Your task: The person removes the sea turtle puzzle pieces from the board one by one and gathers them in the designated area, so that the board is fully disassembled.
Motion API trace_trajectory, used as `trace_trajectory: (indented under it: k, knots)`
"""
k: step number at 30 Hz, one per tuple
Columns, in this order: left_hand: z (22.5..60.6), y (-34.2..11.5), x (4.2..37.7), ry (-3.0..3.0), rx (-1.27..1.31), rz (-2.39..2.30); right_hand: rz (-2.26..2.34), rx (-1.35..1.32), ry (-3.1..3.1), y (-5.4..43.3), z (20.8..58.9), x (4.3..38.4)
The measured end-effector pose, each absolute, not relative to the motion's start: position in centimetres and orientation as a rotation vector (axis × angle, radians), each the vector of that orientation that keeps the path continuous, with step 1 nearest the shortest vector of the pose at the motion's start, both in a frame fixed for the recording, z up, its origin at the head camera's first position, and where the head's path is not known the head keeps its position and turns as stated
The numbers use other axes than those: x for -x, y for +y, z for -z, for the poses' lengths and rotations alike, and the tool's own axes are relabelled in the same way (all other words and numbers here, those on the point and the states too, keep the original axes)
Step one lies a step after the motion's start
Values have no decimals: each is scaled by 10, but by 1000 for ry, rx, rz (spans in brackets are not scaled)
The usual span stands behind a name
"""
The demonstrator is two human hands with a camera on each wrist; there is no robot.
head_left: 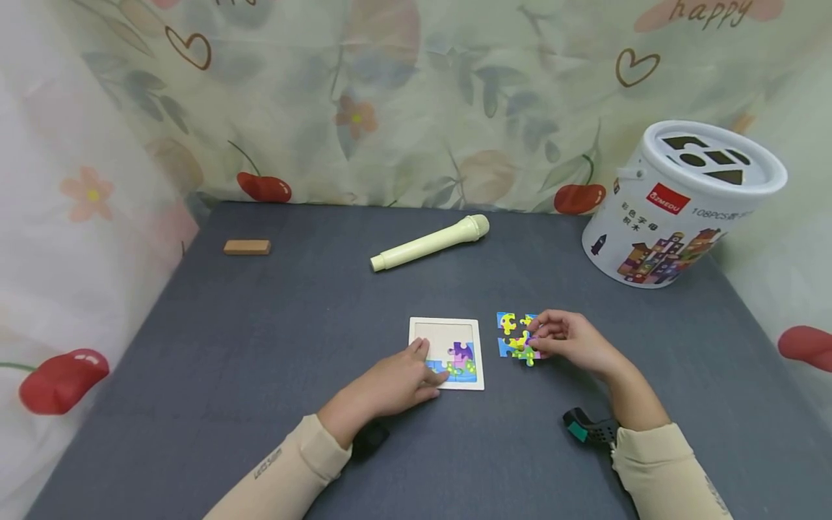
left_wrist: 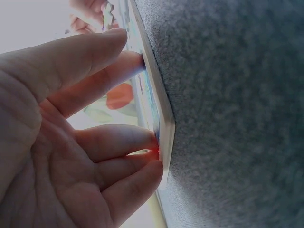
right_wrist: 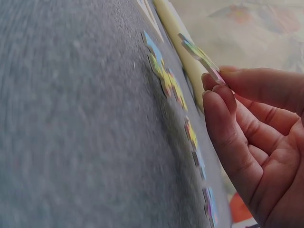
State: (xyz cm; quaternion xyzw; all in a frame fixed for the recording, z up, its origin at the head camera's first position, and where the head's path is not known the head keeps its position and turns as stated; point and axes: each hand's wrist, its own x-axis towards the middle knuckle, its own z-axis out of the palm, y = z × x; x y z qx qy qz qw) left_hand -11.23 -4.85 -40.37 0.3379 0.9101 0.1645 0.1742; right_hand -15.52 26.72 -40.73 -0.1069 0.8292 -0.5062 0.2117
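A pale square puzzle tray [head_left: 480,361] lies on the table, with several joined purple, blue and green pieces [head_left: 463,355] along its lower right part. My left hand [head_left: 393,379] rests on it; in the left wrist view the fingertips [left_wrist: 151,140] touch the tray near its edge, and they grip nothing. Right of the tray, my right hand [head_left: 577,341] pinches a puzzle piece [right_wrist: 203,56] between thumb and fingers, raised off the table. Loose yellow and blue puzzle pieces [head_left: 506,323] lie beneath and beside that hand, which partly covers them in the head view.
A cream toy microphone [head_left: 425,245] lies behind the tray. At the back left is a small wooden block [head_left: 247,247]. A white lidded bucket [head_left: 676,217] with shaped holes stands at the back right. Printed cloth hangs behind the dark table [head_left: 292,310].
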Motion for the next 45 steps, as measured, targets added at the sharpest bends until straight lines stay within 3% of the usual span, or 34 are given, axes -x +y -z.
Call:
trace_trajectory:
  k: [45]
  knots:
    - [402,-49,113,2572,-958,-483,1158,181,2560,277,413,152]
